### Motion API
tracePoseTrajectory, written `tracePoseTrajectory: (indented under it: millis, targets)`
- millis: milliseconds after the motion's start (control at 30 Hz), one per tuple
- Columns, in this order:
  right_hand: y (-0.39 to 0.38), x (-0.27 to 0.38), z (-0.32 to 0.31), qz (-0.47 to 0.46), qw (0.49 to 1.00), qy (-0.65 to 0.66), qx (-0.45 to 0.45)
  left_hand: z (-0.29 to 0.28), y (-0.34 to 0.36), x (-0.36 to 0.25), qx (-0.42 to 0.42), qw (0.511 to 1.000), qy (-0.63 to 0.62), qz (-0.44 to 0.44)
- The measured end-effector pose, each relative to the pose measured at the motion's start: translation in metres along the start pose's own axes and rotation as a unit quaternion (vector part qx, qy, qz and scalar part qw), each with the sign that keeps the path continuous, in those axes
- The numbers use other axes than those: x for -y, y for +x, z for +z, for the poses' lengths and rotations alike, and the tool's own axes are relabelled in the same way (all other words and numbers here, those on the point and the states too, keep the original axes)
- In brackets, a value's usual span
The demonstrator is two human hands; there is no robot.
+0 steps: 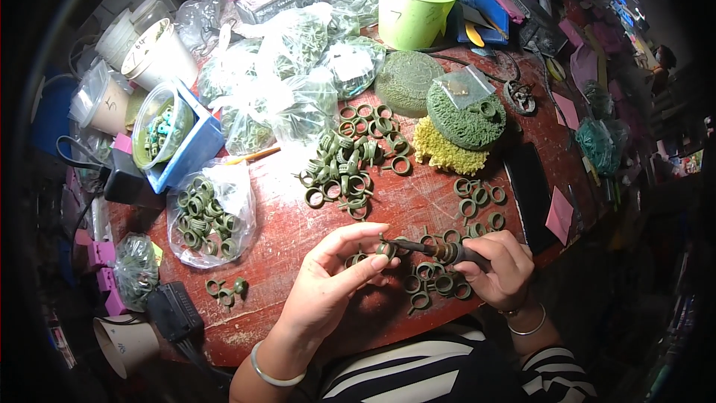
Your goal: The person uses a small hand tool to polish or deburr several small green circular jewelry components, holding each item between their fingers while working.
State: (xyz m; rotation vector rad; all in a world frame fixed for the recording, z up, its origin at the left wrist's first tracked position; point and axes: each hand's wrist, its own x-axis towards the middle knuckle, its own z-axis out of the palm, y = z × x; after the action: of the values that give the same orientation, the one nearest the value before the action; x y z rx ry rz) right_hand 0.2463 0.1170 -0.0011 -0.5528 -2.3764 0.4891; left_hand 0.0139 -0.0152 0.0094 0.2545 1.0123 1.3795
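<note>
My left hand (328,270) pinches a small dark green ring (386,249) between thumb and fingers, above the near part of the red table. In my right hand (504,272) is a soldering iron (418,247) with a thin dark shaft and a thicker handle. Its tip reaches across to the pinched ring; whether it touches is hard to tell. Loose green rings with short stems (438,283) lie under and beside the iron. More rings (477,198) are spread just beyond my right hand. A bigger heap of rings (347,164) sits farther off, at the middle.
On the left, a clear bag of rings (211,216) lies near a blue tray (198,130). Filled plastic bags (291,104) and a lime-green bucket (414,15) stand at the back. Round textured green pads (466,123) and a black flat object (531,198) are to the right.
</note>
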Motion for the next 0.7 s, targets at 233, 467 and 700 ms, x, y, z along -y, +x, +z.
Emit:
tracePoseTrajectory:
  millis: [233, 467, 700]
  targets:
    - [0.003, -0.002, -0.004, -0.020, 0.999, -0.011, -0.043, 0.001, 0.001, 0.001, 0.002, 1.000, -0.002, 0.003]
    - [0.020, -0.023, -0.026, 0.108, 0.977, -0.148, -0.108, -0.002, -0.002, 0.004, -0.027, 1.000, 0.008, 0.001]
    - [0.016, -0.027, -0.028, 0.121, 0.973, -0.161, -0.112, 0.002, 0.000, 0.003, -0.035, 0.999, 0.003, -0.006]
